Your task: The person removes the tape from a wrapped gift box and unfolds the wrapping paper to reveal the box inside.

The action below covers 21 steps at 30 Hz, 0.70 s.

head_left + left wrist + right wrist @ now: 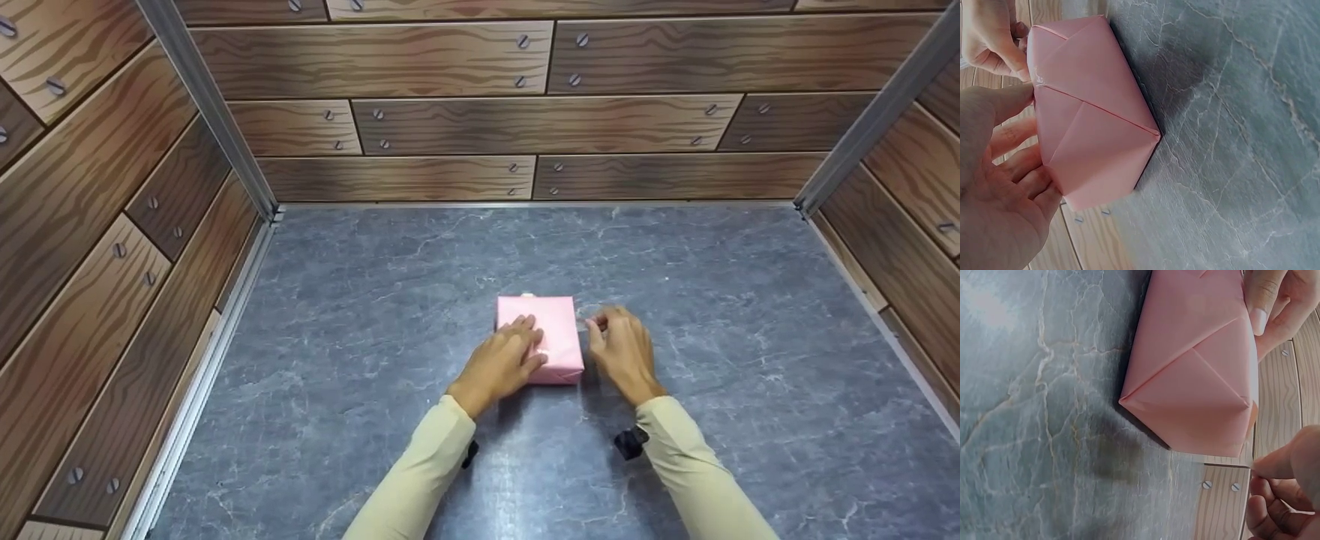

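A box wrapped in glossy pink paper (555,330) lies on the grey marbled surface, its end folded into pointed flaps. My left hand (506,360) rests on the left part of its top, fingers spread; in the left wrist view the thumb is at the top edge above the folded end (1095,107). Just off the box's right side is my right hand (622,345), fingers bent. In the right wrist view its thumb and forefinger (1266,464) pinch a faint, thin strip that looks like clear tape, close to the box's corner.
Behind the box's far edge a small pale thing (528,295) peeks out, mostly hidden. Wood-patterned panels (450,127) stand at the back and both sides, with metal posts (217,112) at the corners. A dark wrist device (631,442) sits by the right sleeve.
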{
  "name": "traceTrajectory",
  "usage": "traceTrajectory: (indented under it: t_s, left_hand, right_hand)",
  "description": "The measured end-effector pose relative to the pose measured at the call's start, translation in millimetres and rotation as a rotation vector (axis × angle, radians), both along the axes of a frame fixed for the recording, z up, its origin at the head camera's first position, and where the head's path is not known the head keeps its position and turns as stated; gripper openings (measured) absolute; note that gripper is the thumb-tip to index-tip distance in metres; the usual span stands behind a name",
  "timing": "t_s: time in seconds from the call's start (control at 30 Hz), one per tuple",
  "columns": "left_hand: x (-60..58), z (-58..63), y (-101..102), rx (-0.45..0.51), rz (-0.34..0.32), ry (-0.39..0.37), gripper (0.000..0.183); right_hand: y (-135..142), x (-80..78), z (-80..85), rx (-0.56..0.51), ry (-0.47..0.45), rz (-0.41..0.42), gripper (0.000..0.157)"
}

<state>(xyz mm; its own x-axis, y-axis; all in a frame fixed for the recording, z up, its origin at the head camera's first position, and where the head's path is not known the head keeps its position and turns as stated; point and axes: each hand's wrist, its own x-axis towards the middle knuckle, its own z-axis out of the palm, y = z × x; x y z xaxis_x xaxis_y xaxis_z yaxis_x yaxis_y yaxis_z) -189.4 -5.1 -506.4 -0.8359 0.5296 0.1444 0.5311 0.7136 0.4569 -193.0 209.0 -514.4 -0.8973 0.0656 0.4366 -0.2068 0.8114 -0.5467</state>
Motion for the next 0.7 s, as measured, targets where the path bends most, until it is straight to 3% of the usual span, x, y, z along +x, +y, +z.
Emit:
traceTrajectory:
  t_s: [0.7]
  left_hand:
    - [-0.8,-0.4,-1.1,0.008,-0.005,-0.037,0.042]
  right_hand:
    - [6.0,0.7,-6.3,-0.008,-0.041,-0.027,0.012]
